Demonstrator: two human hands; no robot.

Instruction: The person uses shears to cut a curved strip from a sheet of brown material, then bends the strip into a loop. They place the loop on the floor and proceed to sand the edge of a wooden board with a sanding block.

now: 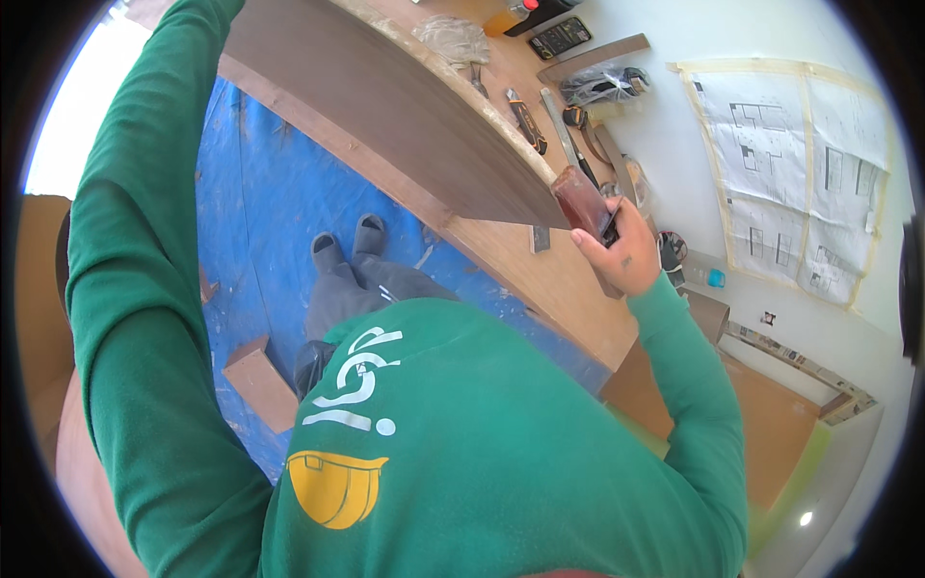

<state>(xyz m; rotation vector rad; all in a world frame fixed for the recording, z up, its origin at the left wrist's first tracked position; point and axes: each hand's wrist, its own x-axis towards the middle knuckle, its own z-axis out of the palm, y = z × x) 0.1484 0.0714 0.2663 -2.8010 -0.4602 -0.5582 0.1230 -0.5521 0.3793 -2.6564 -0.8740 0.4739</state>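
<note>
A long grey-brown panel [414, 116] stands on its edge across a wooden bench [568, 289], its pale rough edge facing up. In my right hand [626, 250] is a reddish-brown block-shaped tool [582, 200] with a dark part by the fingers; its exact kind I cannot make out. My fingers are wrapped round it, and it sits at the panel's near right end, seemingly against the edge. My left arm [135, 250], in a green sleeve, reaches up along the panel's far left end. The left hand lies beyond the picture's upper rim.
Along the bench behind the panel lie a utility knife [526, 121], a metal ruler [559, 120], a tape measure [575, 117], a phone-like device [560, 38] and plastic bags [453, 40]. Drawings [780, 173] hang on the wall. Blue sheeting [251, 193] covers the floor, with a wood offcut [262, 380].
</note>
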